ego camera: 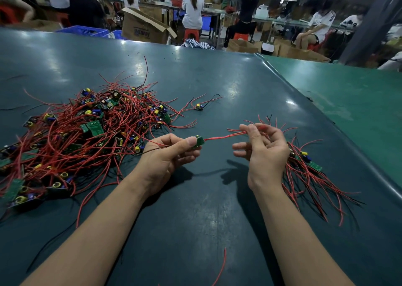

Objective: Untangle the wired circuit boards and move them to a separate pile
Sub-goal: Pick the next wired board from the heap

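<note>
Circuit board — pinched in left hand, its red leads drawn taut through right hand fingers to straighten them. Tangled heap at surface's left; sorted pile by right edge.

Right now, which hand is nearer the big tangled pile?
Left. The left hand sits at the pile's edge; the right hand is farther off, by the sorted bundle.

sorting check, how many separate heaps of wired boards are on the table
2. The big tangled pile lies on the left; the smaller sorted pile lies on the right, partly hidden behind the right hand. One stray board sits alone beyond them.
</note>
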Tool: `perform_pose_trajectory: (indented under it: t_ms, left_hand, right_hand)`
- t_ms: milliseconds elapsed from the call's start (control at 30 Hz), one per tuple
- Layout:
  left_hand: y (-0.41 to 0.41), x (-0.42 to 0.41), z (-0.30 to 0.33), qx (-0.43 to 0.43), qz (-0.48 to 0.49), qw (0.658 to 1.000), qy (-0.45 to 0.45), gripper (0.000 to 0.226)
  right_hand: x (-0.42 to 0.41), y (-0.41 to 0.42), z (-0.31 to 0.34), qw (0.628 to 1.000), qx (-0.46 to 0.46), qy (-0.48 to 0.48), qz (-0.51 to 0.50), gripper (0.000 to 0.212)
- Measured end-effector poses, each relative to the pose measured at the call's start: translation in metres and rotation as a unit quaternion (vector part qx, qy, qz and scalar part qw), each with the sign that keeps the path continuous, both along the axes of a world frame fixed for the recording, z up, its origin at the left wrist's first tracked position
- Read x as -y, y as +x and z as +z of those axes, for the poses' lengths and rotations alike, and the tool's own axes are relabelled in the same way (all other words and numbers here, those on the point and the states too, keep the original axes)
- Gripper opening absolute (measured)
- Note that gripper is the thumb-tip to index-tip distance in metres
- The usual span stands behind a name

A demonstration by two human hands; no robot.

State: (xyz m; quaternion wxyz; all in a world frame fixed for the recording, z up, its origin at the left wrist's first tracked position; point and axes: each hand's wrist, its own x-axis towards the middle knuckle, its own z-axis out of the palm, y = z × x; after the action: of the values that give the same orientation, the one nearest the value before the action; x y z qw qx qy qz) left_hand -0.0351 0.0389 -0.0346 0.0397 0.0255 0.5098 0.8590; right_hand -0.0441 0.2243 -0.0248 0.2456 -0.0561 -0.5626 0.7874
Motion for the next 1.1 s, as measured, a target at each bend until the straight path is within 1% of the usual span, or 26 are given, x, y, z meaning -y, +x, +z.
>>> perform_pose_trajectory:
  t_ms: [67,100,167,233,300,367,467,533,600,733,867,933,1000,1033,1067,1100]
  left_hand:
    - [-0.001,-0.001,-0.003,-0.021,0.037,0.999,-0.007,0.01]
    - [-0.002,-0.002,-0.005,-0.034,0.063,0.997,-0.029,0.01]
    - [-0.001,-0.003,-0.008,-0.067,0.099,0.988,-0.1,0.014]
    - [0.002,-0.005,-0.009,-0.102,0.1,0.977,-0.16,0.014]
    - [0.005,-0.008,-0.009,-0.131,0.094,0.967,-0.198,0.013]
    - [0.008,-0.011,-0.01,-0.156,0.09,0.957,-0.228,0.012]
    - [0.01,-0.014,-0.009,-0.169,0.076,0.95,-0.253,0.011]
    - [0.011,-0.014,-0.009,-0.162,0.07,0.955,-0.237,0.011]
    - [0.01,-0.015,-0.007,-0.149,0.073,0.963,-0.212,0.012]
    - [0.008,-0.013,-0.005,-0.132,0.082,0.972,-0.176,0.012]
    - [0.005,-0.007,-0.006,-0.13,0.098,0.977,-0.139,0.012]
    - [0.005,-0.007,-0.006,-0.128,0.091,0.981,-0.117,0.012]
    - [0.006,-0.007,-0.005,-0.121,0.072,0.986,-0.093,0.012]
    - [0.006,-0.008,-0.005,-0.114,0.069,0.988,-0.076,0.014]
    - [0.005,-0.008,-0.004,-0.104,0.071,0.991,-0.052,0.016]
    - [0.004,-0.007,-0.003,-0.094,0.077,0.992,-0.02,0.019]
  right_hand:
    - [0.001,0.0,0.0,0.993,0.084,-0.046,0.066,0.036]
    - [0.003,0.001,-0.001,0.987,0.118,-0.033,0.103,0.038]
    - [0.008,0.005,-0.004,0.968,0.163,0.025,0.187,0.029]
    - [0.015,0.009,-0.006,0.954,0.169,0.067,0.238,0.025]
    - [0.019,0.009,-0.008,0.956,0.153,0.089,0.233,0.019]
    - [0.021,0.009,-0.009,0.963,0.152,0.098,0.201,0.014]
    - [0.019,0.006,-0.009,0.973,0.158,0.082,0.15,0.014]
    - [0.012,0.002,-0.006,0.984,0.143,0.036,0.104,0.019]
    - [0.006,-0.003,-0.004,0.987,0.134,-0.036,0.076,0.027]
    - [0.003,-0.004,-0.003,0.971,0.137,-0.166,0.103,0.028]
    - [0.002,-0.006,-0.001,0.962,0.13,-0.222,0.088,0.029]
    - [0.003,-0.006,0.0,0.954,0.134,-0.25,0.095,0.032]
    - [0.004,-0.006,-0.001,0.948,0.147,-0.261,0.108,0.035]
    - [0.005,-0.006,-0.002,0.95,0.157,-0.246,0.111,0.036]
    - [0.006,-0.005,-0.003,0.957,0.168,-0.206,0.113,0.037]
    - [0.007,-0.005,-0.005,0.967,0.179,-0.143,0.115,0.038]
